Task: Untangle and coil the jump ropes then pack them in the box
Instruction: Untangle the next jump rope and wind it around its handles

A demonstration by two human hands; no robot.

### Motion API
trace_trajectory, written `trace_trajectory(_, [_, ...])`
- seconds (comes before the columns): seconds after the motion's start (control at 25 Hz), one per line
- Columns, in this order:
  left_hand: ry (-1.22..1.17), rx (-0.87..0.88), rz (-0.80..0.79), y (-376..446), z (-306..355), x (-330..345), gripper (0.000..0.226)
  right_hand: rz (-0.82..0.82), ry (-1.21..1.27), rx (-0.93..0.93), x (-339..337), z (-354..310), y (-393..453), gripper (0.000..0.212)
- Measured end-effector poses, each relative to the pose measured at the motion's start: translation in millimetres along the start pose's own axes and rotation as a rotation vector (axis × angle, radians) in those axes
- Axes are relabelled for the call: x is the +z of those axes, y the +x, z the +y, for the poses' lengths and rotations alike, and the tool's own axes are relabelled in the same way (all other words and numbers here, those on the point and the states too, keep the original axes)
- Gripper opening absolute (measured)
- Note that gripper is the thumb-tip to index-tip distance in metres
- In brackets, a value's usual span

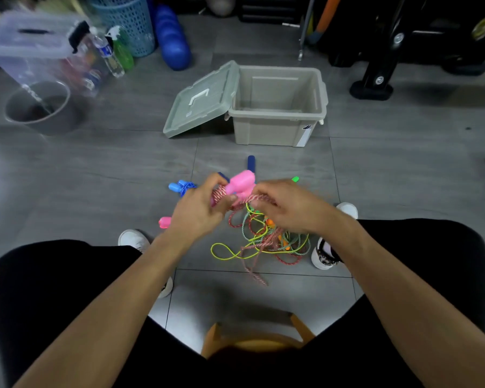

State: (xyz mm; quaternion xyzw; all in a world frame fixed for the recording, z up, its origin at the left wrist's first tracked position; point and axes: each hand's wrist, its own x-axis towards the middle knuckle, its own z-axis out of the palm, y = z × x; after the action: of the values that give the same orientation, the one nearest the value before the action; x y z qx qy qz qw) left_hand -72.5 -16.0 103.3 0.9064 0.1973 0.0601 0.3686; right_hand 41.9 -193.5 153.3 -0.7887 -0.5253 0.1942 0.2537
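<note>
Beyond our fingers stands the grey plastic box (277, 107), open, its inside showing only bare walls and floor. Its lid (202, 99), with a white handle, leans against the box's left side. Farther off to the left we see a clear lidded bin (39, 49) with blurred coloured contents, a round grey bucket (39, 107), and a blue lattice basket (129, 21).

Our left hand (196, 211) curls its fingers around the red-and-white twisted rope (221, 196), bunched beside its pink handles (240, 183). Our right hand (286, 205) pinches the same rope just right of those handles. Below the right fingers, the tangled ropes (263, 242) lie on the floor (123, 169): yellow-green, teal, red and pink cords looped through each other. Left of our left fingers lies a blue rope with light blue handles (179, 187); a further pink handle (165, 222) peeks out beside the left wrist. A dark blue handle (251, 163) lies just beyond the fingers.

The floor is smooth grey tile with thin seams. Dark equipment stands at the far right.
</note>
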Motion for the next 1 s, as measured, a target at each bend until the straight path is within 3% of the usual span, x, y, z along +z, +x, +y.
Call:
trace_trajectory(0.2, [0.089, 0.272, -0.130, -11.4, 13.7, 6.2, 0.044, 0.059, 0.060, 0.004, -19.4, 11.8, 9.7, 0.016])
trace_trajectory(0.36, [0.072, 0.238, -0.064, -19.7, 21.8, 13.5, 0.041, 0.032, 0.070, -0.048, -13.0, 6.6, 17.2, 0.016])
trace_trajectory(0.52, [-0.014, 0.215, -0.111, -27.7, 23.2, 8.3, 0.031, -0.043, 0.336, 0.166, -24.1, 29.8, 23.3, 0.015])
trace_trajectory(0.68, [-0.461, 0.044, -0.121, -30.2, 27.9, -14.5, 0.019, -0.023, 0.481, 0.267, -14.0, 56.5, 17.2, 0.006])
trace_trajectory(0.8, [-0.790, -0.172, 0.042, -25.0, 18.7, -23.4, 0.020, -0.034, 0.476, 0.299, 1.6, 62.8, 6.4, 0.016])
trace_trajectory(0.88, [-0.793, -0.296, 0.167, -19.0, 13.6, -19.2, 0.025, -0.088, 0.410, 0.320, 8.7, 55.1, 2.9, 0.018])
trace_trajectory(1.0, [-0.578, -0.328, 0.255, -11.9, 4.4, -8.1, 0.031, -0.213, 0.062, 0.192, 21.1, 30.4, 3.7, 0.026])
